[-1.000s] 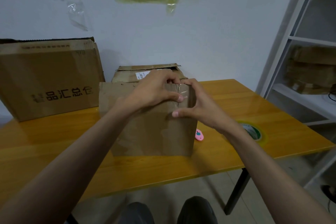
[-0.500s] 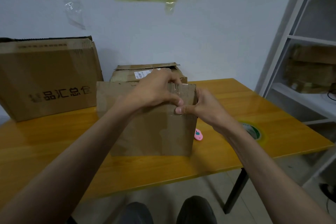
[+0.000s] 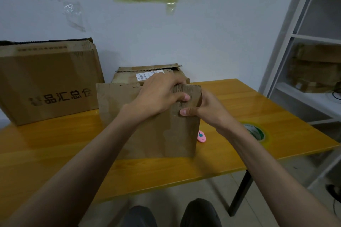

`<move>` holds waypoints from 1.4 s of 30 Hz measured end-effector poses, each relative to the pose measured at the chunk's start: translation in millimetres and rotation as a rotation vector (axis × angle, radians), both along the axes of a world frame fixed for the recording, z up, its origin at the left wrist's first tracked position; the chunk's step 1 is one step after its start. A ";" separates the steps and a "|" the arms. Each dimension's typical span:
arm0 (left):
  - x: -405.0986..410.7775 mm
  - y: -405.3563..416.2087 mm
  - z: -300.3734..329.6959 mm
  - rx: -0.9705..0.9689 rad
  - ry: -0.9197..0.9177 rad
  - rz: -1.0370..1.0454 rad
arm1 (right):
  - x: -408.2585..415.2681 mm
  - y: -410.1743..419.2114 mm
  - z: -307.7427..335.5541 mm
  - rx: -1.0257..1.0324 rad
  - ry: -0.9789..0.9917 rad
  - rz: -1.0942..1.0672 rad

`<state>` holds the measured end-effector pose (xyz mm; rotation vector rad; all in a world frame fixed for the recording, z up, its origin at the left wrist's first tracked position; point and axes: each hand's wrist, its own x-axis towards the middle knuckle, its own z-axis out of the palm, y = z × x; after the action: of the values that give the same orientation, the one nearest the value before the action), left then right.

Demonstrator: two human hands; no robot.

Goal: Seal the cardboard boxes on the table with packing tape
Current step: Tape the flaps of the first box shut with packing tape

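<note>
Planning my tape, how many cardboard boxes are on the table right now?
3. The near box is under both hands, the small box sits right behind it, and the big box stands at the back left. More cardboard lies on the shelf, off the table.

You have three cardboard boxes on the tabletop (image 3: 55,155): one large printed box (image 3: 48,81) at the back left, one labelled box (image 3: 147,73) behind the middle, and one plain box (image 3: 147,134) at the front. You have one roll of packing tape (image 3: 255,131) lying flat to your right, and one small pink cutter (image 3: 201,136) just beside the front box. You have two hands in view, the left hand (image 3: 158,96) and the right hand (image 3: 208,110). On the shelf unit (image 3: 304,24) you can count one stack of flattened cardboard (image 3: 315,68); how many sheets it holds you cannot tell
</note>
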<state>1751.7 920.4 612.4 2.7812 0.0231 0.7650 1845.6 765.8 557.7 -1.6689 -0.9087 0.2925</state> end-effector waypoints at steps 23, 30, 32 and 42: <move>-2.5 21.8 -32.4 -0.010 0.170 -0.037 | 68.7 -88.3 -62.1 -0.709 -0.168 -0.608; -3.7 23.2 -39.9 0.186 0.364 0.006 | 69.2 -121.8 -70.6 -1.244 -0.171 -0.432; -0.5 23.4 -40.5 0.210 0.384 0.001 | 63.3 -120.7 -71.3 -1.238 -0.233 -0.443; 0.5 21.6 -33.3 0.194 0.400 -0.043 | 54.9 -110.8 -65.3 -0.452 -0.178 -0.561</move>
<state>1752.2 942.0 579.2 3.0607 -0.0377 0.1985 1900.5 654.9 492.4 -2.3188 -0.4813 -0.0435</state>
